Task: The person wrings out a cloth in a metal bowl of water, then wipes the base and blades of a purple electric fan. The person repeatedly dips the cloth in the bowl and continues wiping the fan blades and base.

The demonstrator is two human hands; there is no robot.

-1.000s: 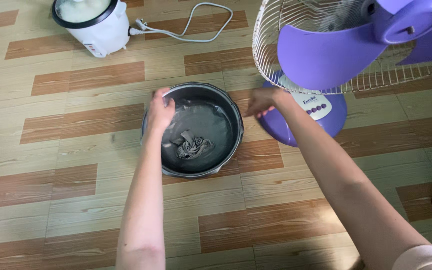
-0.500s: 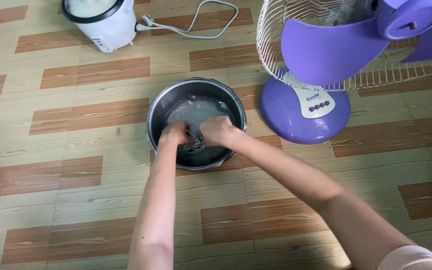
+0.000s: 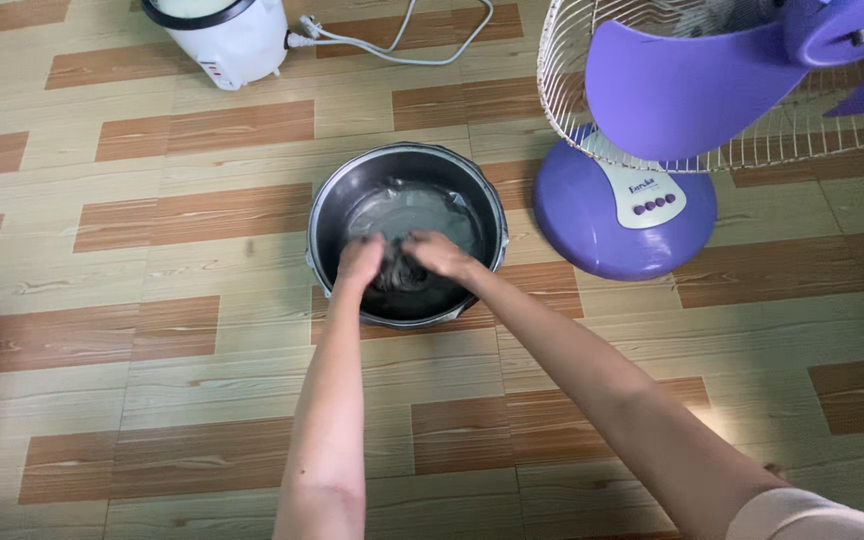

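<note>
Both hands, left hand (image 3: 360, 260) and right hand (image 3: 435, 251), seem pressed together around the grey cloth (image 3: 399, 272) inside the dark pot (image 3: 327, 205) on the floor; hard wringing could splash water toward the purple fan (image 3: 624, 215) just beside it.

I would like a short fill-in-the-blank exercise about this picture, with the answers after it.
1. Both hands, left hand and right hand, grip a grey ____ inside the dark pot.
2. The pot stands on the ____.
3. The fan beside the pot has a ____ base.
4. The white cooker lies at the ____ edge of the view.

Missing words: cloth; floor; purple; top
</note>
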